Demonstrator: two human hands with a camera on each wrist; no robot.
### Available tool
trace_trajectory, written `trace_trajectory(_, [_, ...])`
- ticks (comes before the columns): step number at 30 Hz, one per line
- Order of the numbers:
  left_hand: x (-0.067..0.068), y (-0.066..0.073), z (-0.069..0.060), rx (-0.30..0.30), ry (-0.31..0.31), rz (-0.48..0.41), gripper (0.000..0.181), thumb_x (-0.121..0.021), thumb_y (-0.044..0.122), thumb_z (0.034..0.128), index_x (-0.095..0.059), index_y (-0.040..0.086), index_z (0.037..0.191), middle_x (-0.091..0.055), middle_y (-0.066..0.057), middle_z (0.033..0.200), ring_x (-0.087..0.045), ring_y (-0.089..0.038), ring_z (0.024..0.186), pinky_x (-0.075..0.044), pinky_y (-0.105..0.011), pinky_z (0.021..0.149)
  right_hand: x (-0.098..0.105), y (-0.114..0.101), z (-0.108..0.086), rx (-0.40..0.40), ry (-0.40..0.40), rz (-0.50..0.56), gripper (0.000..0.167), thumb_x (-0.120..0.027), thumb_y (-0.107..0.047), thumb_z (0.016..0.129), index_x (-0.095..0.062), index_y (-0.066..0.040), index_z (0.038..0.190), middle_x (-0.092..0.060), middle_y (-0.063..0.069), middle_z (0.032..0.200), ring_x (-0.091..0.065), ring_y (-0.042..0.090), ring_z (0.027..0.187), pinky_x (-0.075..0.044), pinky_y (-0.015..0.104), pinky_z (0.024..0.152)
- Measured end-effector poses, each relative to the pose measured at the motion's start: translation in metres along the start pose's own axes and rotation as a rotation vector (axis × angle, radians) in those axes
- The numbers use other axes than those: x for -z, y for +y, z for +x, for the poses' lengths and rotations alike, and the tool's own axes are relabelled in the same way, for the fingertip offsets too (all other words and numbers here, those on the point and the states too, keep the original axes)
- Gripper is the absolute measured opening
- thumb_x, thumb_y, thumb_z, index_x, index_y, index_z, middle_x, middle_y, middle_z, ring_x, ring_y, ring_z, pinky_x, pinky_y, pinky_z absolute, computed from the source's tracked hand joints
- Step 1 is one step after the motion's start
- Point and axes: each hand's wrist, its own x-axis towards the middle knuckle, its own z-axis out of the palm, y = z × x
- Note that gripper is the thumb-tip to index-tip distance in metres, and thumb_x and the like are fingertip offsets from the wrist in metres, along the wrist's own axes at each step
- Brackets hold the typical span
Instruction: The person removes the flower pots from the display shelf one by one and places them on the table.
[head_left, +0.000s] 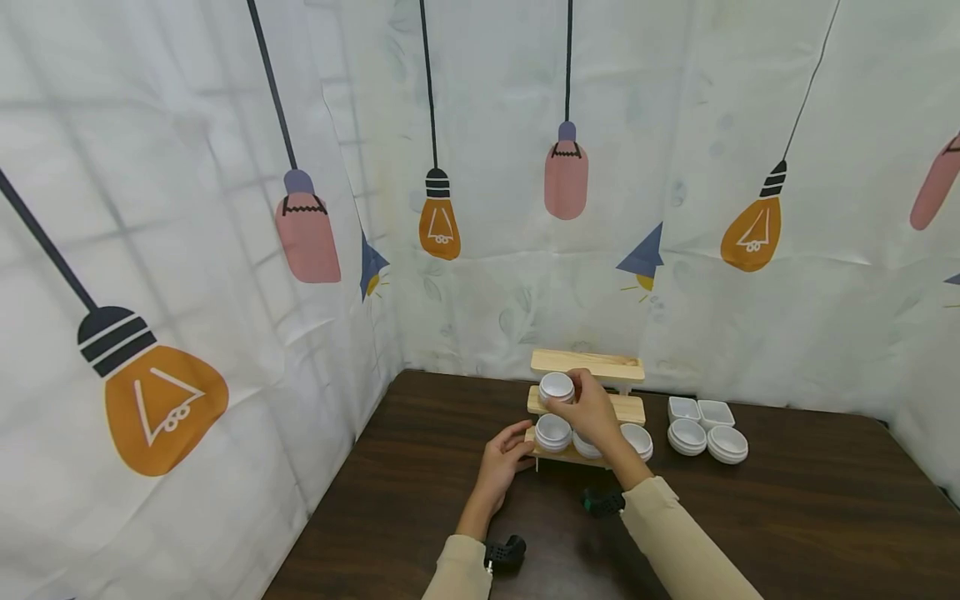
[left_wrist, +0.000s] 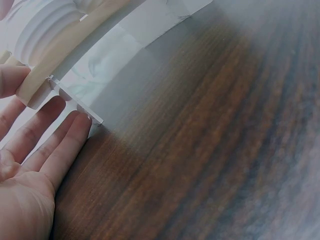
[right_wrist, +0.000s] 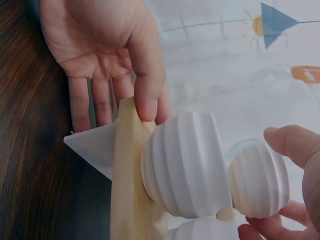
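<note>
A tiered wooden display stand (head_left: 587, 363) with three steps stands at the table's far side. My right hand (head_left: 592, 414) holds a small white ribbed round bowl (head_left: 557, 388) between thumb and fingers at the left end of the middle step. In the right wrist view this bowl (right_wrist: 260, 180) sits just behind another white bowl (right_wrist: 182, 165) on the bottom step. My left hand (head_left: 502, 468) grips the left end of the bottom step (right_wrist: 126, 200), thumb on top and fingers beneath, near the clear side support (left_wrist: 80, 102). Three round bowls line the bottom step, the middle one partly hidden by my right arm.
Right of the stand, two square white dishes (head_left: 684, 408) and two round white bowls (head_left: 727, 444) stand close together on the dark wooden table (head_left: 825, 500). A white curtain (head_left: 480, 317) printed with lamps hangs behind the table and along its left side.
</note>
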Motion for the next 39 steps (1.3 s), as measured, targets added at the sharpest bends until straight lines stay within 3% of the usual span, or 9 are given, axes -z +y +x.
trace_trajectory(12, [0.0016,-0.0014,-0.0003,-0.006,-0.006,0.013,0.042,-0.066,0.016,0.0999,-0.06,0.006,0.141,-0.073,-0.013,0.12,-0.07,-0.013,0.099,-0.061,-0.038,0.089,-0.0062,0.0011,0.0009,-0.003,0.062,-0.04,0.059,-0.082,-0.03,0.087,-0.054,-0.005,0.133,-0.065,0.016,0.125,-0.06,0.03,0.108,-0.05,0.046,0.092])
trace_trajectory(39, [-0.0001,0.0008,-0.0003,0.01,0.004,0.009,0.042,-0.065,0.016,0.1003,-0.059,0.007,0.141,-0.072,-0.015,0.123,-0.07,-0.014,0.101,-0.06,-0.04,0.091,-0.0031,0.0024,-0.0023,0.008,0.052,-0.041,0.06,-0.08,-0.029,0.09,-0.053,-0.005,0.138,-0.065,0.018,0.128,-0.061,0.031,0.11,-0.05,0.048,0.094])
